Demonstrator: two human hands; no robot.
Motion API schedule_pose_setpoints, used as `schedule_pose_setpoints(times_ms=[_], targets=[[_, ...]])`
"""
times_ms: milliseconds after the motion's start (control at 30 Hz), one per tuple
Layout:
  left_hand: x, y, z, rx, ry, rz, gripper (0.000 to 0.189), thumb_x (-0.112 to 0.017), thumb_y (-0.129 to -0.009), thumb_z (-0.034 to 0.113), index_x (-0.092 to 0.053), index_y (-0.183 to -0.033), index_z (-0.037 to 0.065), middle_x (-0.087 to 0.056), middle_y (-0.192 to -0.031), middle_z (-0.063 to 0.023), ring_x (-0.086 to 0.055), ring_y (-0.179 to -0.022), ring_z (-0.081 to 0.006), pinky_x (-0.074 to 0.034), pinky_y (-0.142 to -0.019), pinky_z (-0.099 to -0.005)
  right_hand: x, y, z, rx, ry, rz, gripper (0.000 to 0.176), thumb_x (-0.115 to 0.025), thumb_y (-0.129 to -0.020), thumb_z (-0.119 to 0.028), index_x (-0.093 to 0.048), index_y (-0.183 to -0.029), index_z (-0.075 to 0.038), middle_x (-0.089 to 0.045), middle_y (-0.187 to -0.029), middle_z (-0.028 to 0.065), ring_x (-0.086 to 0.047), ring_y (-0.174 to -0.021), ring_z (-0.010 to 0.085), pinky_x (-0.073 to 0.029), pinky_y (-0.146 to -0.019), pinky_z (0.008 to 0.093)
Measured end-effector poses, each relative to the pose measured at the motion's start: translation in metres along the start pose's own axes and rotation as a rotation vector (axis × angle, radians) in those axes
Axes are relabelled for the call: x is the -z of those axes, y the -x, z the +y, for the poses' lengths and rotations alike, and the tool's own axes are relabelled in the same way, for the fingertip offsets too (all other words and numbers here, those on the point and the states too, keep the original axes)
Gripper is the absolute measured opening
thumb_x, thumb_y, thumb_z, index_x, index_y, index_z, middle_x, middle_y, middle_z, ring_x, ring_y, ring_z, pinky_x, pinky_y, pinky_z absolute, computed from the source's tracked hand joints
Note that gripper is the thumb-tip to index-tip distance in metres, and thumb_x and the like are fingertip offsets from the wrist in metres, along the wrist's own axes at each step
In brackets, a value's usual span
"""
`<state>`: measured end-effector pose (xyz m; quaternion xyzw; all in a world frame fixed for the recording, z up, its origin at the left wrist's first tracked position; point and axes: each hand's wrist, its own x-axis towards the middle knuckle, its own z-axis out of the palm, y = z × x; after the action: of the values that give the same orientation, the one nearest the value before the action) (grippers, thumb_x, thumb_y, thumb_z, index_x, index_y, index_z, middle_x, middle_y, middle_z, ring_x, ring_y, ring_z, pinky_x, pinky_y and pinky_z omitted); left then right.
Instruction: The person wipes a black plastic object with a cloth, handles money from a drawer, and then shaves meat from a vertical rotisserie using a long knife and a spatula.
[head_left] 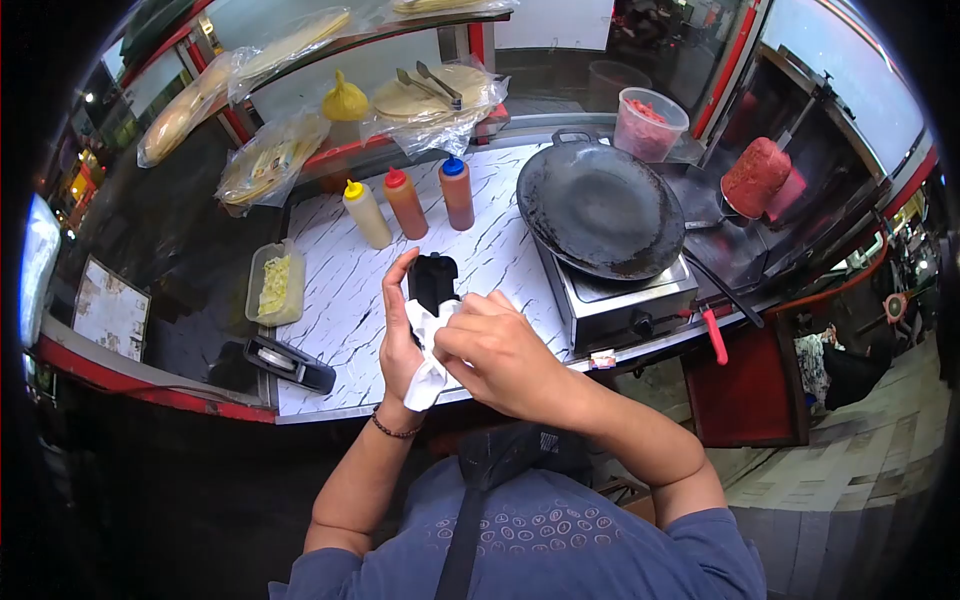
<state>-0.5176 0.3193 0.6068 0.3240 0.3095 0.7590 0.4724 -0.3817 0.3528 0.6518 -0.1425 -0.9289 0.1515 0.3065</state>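
Note:
My left hand [396, 335] is raised over the front of the counter, its fingers along the side of a small black object [433, 278] with rounded corners, whose kind I cannot tell. A crumpled white tissue [428, 372] lies against the palm and hangs down toward the wrist. The fingers of my right hand [497, 350] are bent and pinch the tissue, pressing it at the lower end of the black object. Behind the hands stand three squeeze bottles: one with a yellow cap [367, 215], one with a red cap [405, 205] and one with a blue cap [456, 195].
A black pan [600, 210] sits on a gas stove [630, 310] at the right, near a red-handled tool [714, 335]. Meat on a spit [756, 178] stands behind. A tub of shredded cabbage [276, 283] and a black device [290, 364] are left. Flatbreads [425, 95] lie on the shelf.

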Motion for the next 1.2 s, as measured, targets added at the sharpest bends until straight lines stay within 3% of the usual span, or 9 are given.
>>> schedule_pose_setpoints(times_ms=[167,267,333,467,600,867,1100,1167,1200], targets=[[0.01,-0.002,-0.013,-0.035,0.04,-0.122,0.054,-0.024,-0.106,0.051,-0.034,-0.144,0.015,-0.053,-0.122,-0.0078,-0.059,-0.099,-0.0127,-0.049,-0.089,-0.0274,-0.025,0.009,0.007,-0.211,-0.384,0.141,0.011,-0.07,-0.073,-0.006,-0.061,-0.078,-0.008,-0.06,-0.074,0.0052,-0.056,-0.079,0.0227,-0.038,-0.07,0.0382],[0.01,0.0,-0.019,-0.015,0.05,-0.096,0.048,-0.028,-0.107,0.041,-0.032,-0.145,0.011,-0.053,-0.12,-0.0084,-0.057,-0.1,-0.0135,-0.047,-0.092,-0.0287,-0.026,0.01,0.007,-0.236,-0.417,0.191,0.011,-0.07,-0.073,-0.006,-0.06,-0.077,-0.007,-0.058,-0.074,0.0049,-0.055,-0.078,0.0229,-0.039,-0.069,0.0374],[0.016,-0.001,-0.022,0.003,-0.039,-0.115,0.043,-0.031,-0.105,0.029,-0.033,-0.143,0.01,-0.054,-0.12,-0.0082,-0.057,-0.102,-0.0154,-0.047,-0.092,-0.03,-0.015,0.011,0.01,0.092,0.029,0.056,0.01,-0.068,-0.073,-0.008,-0.058,-0.074,-0.006,-0.056,-0.073,0.0047,-0.055,-0.076,0.0231,-0.039,-0.069,0.0368],[0.006,0.002,-0.015,0.09,0.046,-0.125,0.042,-0.032,-0.105,0.028,-0.034,-0.143,0.009,-0.051,-0.127,-0.0084,-0.056,-0.106,-0.0174,-0.046,-0.095,-0.0321,-0.001,0.011,0.007,0.203,0.38,-0.002,0.01,-0.061,-0.073,-0.015,-0.055,-0.073,-0.008,-0.054,-0.073,0.0042,-0.054,-0.077,0.0226,-0.038,-0.071,0.0375],[0.0,0.014,-0.026,0.18,0.1,-0.072,0.042,-0.026,-0.107,0.032,-0.039,-0.142,0.013,-0.051,-0.135,-0.0088,-0.051,-0.126,-0.0191,-0.042,-0.105,-0.0371,0.004,-0.003,0.036,0.161,0.466,0.234,0.008,-0.061,-0.072,-0.014,-0.058,-0.071,-0.007,-0.056,-0.071,0.0054,-0.055,-0.076,0.0223,-0.041,-0.069,0.0361],[0.035,0.009,-0.023,0.527,0.314,-0.134,0.042,-0.026,-0.106,0.029,-0.044,-0.137,0.007,-0.06,-0.123,-0.0103,-0.063,-0.109,-0.0203,-0.052,-0.094,-0.0357,0.003,-0.012,0.055,0.614,0.529,0.148,0.011,-0.061,-0.071,-0.017,-0.057,-0.068,-0.007,-0.058,-0.071,0.0048,-0.057,-0.078,0.0204,-0.046,-0.073,0.0333],[0.014,0.006,-0.016,0.292,0.035,-0.114,0.043,-0.032,-0.105,0.03,-0.036,-0.142,0.009,-0.052,-0.13,-0.0085,-0.053,-0.122,-0.0186,-0.044,-0.103,-0.0348,-0.006,-0.011,0.022,0.098,0.701,-0.015,0.009,-0.062,-0.073,-0.015,-0.059,-0.072,-0.006,-0.06,-0.071,0.0061,-0.057,-0.079,0.022,-0.042,-0.074,0.0358],[0.012,0.006,-0.02,0.255,0.012,-0.104,0.042,-0.033,-0.104,0.028,-0.035,-0.142,0.009,-0.052,-0.128,-0.0082,-0.053,-0.12,-0.0181,-0.044,-0.102,-0.0343,-0.007,-0.01,0.026,0.057,0.616,0.021,0.006,-0.064,-0.074,-0.01,-0.061,-0.076,-0.005,-0.061,-0.07,0.0075,-0.058,-0.079,0.0225,-0.041,-0.074,0.0371],[0.015,0.004,-0.018,0.234,0.023,-0.104,0.043,-0.034,-0.104,0.03,-0.035,-0.142,0.009,-0.053,-0.127,-0.0085,-0.053,-0.119,-0.0193,-0.044,-0.102,-0.0352,-0.005,-0.007,0.028,-0.065,0.28,0.033,0.006,-0.065,-0.074,-0.008,-0.063,-0.077,-0.004,-0.062,-0.071,0.0091,-0.06,-0.079,0.0229,-0.042,-0.073,0.0376]])
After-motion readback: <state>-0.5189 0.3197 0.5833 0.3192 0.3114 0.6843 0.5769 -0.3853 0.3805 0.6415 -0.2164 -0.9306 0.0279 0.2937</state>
